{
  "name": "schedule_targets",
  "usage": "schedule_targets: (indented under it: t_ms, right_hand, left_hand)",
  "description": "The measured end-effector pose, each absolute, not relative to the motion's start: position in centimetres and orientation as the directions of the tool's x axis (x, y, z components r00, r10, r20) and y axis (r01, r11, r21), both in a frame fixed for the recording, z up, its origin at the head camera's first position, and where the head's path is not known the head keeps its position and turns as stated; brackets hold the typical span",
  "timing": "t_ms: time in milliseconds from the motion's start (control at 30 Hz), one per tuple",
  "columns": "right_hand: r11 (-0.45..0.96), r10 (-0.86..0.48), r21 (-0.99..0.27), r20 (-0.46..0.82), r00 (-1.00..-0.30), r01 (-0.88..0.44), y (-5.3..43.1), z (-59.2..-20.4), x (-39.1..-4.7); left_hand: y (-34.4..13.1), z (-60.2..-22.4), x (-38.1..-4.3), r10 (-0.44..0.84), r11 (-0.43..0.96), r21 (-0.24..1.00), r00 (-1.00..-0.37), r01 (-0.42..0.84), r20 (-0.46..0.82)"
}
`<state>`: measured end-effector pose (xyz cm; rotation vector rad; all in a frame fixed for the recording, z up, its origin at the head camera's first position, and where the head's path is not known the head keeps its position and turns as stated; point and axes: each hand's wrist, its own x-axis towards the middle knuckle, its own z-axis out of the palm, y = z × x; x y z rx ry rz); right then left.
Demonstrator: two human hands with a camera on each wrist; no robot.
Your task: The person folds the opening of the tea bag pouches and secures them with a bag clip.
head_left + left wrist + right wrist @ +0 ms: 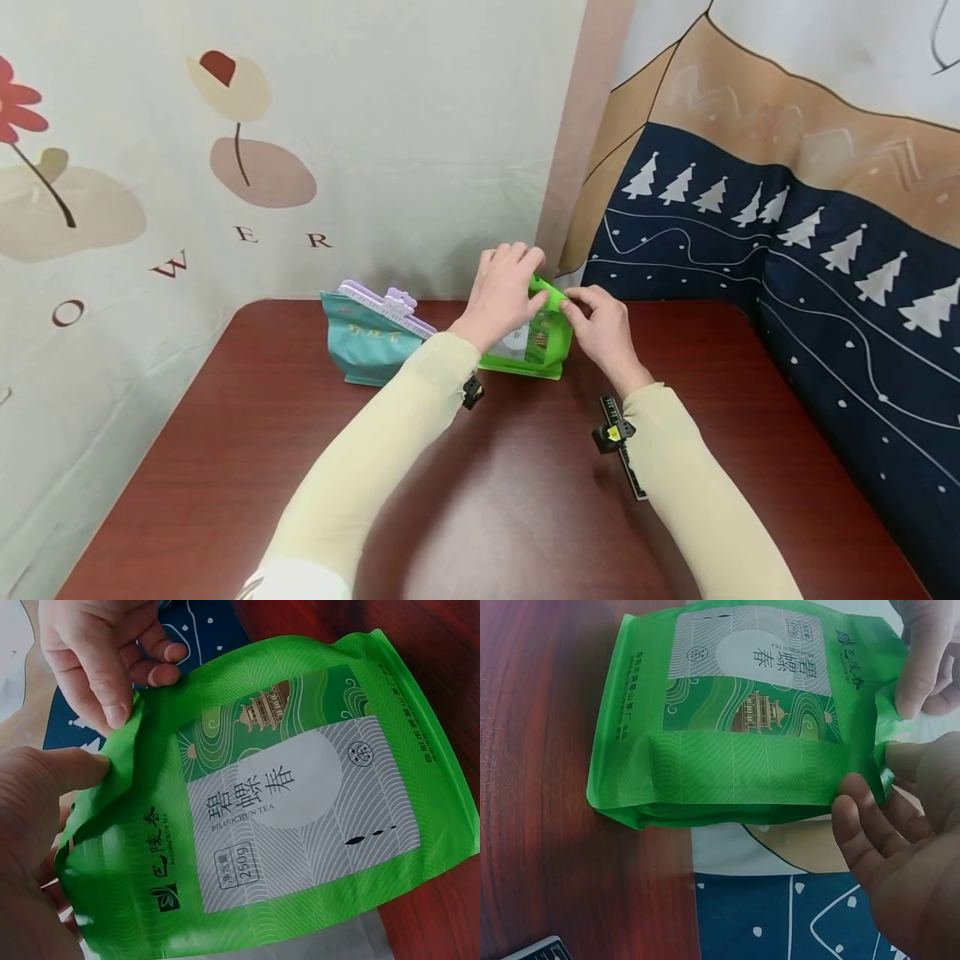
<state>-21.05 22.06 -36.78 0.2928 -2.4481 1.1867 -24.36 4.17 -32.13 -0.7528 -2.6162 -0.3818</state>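
The tea bag (277, 802) is bright green — its label (375, 795) carries a white circle (309, 791) and a small pagoda (260, 711) — and left hand (504, 287) and right hand (604, 329) both pinch its folded top.

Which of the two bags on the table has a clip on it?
The teal bag, on the left: a purple clip lies along its top. The green bag shows none.

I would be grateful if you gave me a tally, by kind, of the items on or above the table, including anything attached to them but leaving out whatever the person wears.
Bags: 2, the green bag and the teal bag
Clips: 1, the purple clip
Strips: 1, the black strip
Total: 4
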Motion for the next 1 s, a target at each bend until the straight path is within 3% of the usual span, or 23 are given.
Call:
schedule_targets:
  t_ms: [467,1000]
  right_hand:
    - [0.652,0.019,-0.68,0.455,-0.89,-0.334,21.4,-36.8,-21.2]
    - [0.653,-0.001,-0.663,0.483,-0.875,-0.367,21.4,-37.2,-21.1]
  left_hand:
    - [5.3,-32.2,-23.7,0.462,0.873,-0.08,-0.764,0.481,0.45]
    - [6.1,-32.0,-23.7,0.484,0.869,-0.124,-0.766,0.48,0.423]
